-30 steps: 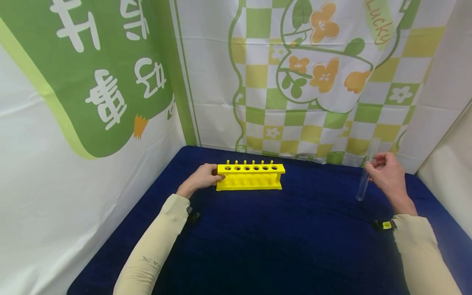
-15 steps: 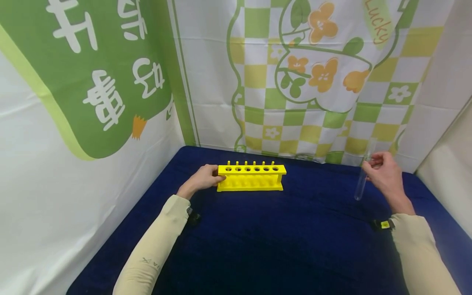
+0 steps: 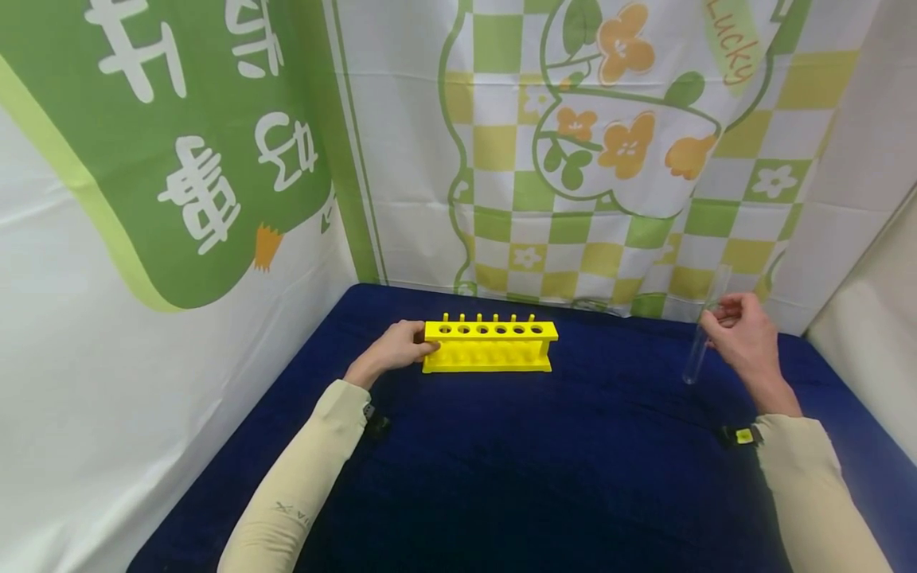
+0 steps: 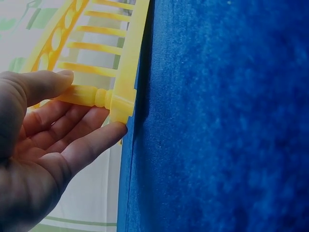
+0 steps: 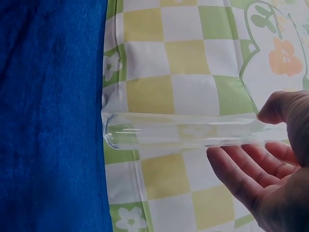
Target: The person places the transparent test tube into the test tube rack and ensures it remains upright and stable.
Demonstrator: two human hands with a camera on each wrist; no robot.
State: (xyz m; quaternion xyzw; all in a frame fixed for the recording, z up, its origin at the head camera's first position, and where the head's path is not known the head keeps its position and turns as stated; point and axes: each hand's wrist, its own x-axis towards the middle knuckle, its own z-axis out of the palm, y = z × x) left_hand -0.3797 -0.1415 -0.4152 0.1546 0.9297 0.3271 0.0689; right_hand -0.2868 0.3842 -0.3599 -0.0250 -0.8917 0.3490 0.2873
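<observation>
A yellow test tube rack (image 3: 490,330) stands on the dark blue cloth, with a row of round holes along its top bar and a row of pegs behind. My left hand (image 3: 392,347) grips the rack's left end post; in the left wrist view the thumb and fingers (image 4: 91,145) wrap around that post. Over to the right, my right hand (image 3: 748,333) pinches a clear glass test tube (image 3: 695,356) by its upper half. The tube leans slightly, rounded end down. In the right wrist view the test tube (image 5: 159,131) looks see-through, with no contents showing.
The dark blue cloth (image 3: 530,469) covers the table. A white curtain with green and yellow checks (image 3: 530,191) hangs right behind it, and another with a green panel (image 3: 236,175) closes the left side. A pale wall (image 3: 870,318) bounds the right.
My right hand has moved slightly left with the test tube, whose lower end has risen a little. The left hand keeps its grip on the rack; the head view has shifted slightly.
</observation>
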